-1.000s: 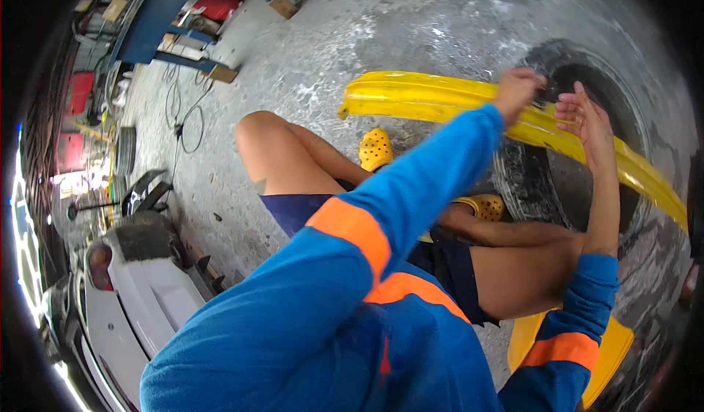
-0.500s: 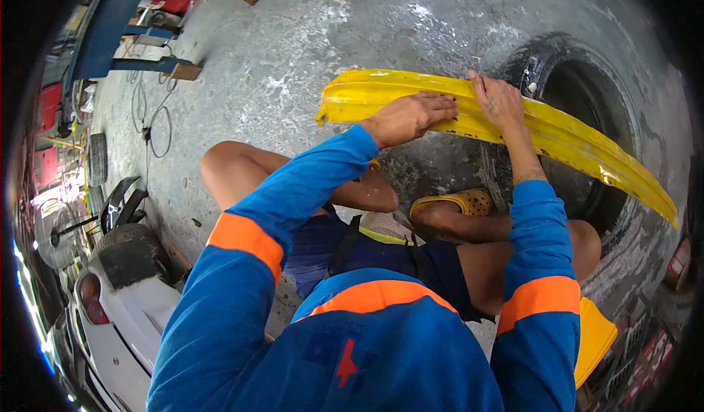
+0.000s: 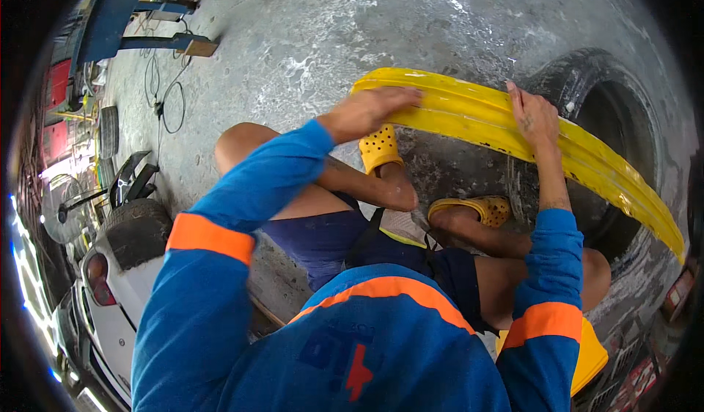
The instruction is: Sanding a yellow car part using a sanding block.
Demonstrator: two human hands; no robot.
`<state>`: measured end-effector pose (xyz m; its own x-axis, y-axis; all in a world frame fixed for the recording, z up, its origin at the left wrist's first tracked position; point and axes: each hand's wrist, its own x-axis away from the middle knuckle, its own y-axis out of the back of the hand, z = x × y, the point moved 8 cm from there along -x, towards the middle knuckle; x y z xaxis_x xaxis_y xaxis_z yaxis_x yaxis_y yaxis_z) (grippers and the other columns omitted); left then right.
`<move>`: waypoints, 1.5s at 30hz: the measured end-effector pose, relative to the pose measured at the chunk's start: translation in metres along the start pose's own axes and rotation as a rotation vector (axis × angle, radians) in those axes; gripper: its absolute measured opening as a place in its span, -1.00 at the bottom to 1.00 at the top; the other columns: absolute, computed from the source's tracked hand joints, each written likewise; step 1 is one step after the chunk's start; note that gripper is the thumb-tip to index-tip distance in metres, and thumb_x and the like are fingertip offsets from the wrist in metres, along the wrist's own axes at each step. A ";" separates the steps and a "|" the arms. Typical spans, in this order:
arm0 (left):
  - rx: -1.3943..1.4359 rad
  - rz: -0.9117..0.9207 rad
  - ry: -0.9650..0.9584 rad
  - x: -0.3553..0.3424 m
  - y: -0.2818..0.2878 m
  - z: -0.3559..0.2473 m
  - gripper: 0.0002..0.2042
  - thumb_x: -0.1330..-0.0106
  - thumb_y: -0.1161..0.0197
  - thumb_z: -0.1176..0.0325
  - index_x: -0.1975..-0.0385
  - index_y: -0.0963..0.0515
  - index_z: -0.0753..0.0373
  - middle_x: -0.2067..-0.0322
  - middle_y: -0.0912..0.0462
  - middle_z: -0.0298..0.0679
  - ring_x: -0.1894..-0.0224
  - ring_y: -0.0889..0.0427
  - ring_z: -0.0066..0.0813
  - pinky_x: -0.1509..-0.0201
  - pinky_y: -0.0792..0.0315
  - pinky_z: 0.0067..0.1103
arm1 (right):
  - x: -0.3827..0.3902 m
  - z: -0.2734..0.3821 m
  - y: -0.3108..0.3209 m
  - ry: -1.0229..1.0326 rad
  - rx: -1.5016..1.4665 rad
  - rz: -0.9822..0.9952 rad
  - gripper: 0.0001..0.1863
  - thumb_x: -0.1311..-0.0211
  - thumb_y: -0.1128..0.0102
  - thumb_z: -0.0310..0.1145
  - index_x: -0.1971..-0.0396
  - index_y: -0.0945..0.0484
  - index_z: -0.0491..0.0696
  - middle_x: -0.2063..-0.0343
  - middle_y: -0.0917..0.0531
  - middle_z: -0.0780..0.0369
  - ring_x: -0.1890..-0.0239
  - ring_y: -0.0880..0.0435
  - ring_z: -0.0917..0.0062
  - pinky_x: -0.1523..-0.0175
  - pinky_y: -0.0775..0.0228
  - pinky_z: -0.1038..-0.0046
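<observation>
In the head view, a long, curved yellow bumper panel [image 3: 469, 111] runs from in front of the person off to the right, its right part bending nearer and passing over a black tyre [image 3: 573, 75] that lies on the grey concrete floor [image 3: 315, 38]. The left hand [image 3: 374, 111] reaches over the panel's left end, palm down, its fingers straight and close together; they are blurred, and whether they press on the surface cannot be told. The right hand [image 3: 539, 122] lies across the panel just left of the tyre's opening, its thumb spread away from the fingers toward the far edge; how firmly it grips cannot be told.

The person sits on the floor with bent legs, in dark blue shorts [image 3: 315, 240] and a blue top with orange bands. A yellow clog [image 3: 380, 146] shows just nearer than the panel's left end, the other one farther right and nearer. At the near right, partly behind the right sleeve [image 3: 554, 265], is another yellow piece [image 3: 591, 357]. On the left stand a pale car bumper [image 3: 139, 295] with a red lamp and, farther off, a blue metal frame [image 3: 114, 16] beside a wooden block [image 3: 198, 48] and black cable [image 3: 174, 111].
</observation>
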<state>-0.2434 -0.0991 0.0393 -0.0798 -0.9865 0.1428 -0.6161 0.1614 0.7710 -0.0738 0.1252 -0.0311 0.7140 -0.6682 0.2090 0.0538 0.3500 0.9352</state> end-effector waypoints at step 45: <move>0.590 -0.849 0.638 0.156 0.017 0.116 -0.70 -0.42 -0.35 0.32 -0.01 -0.59 0.39 0.21 -0.73 -0.25 0.10 -0.67 -0.51 -0.04 -0.53 -0.56 | -0.003 -0.009 -0.005 -0.065 0.002 0.026 -0.25 -0.52 0.30 0.31 0.00 -0.71 -0.02 0.13 -0.69 -0.17 -0.02 -0.61 -0.17 -0.16 -0.42 -0.01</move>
<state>-0.3570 -0.2533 0.0027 0.8202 -0.5553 0.1374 -0.5601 -0.7308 0.3901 -0.0696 0.1311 -0.0389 0.6684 -0.7000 0.2515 0.0345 0.3669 0.9296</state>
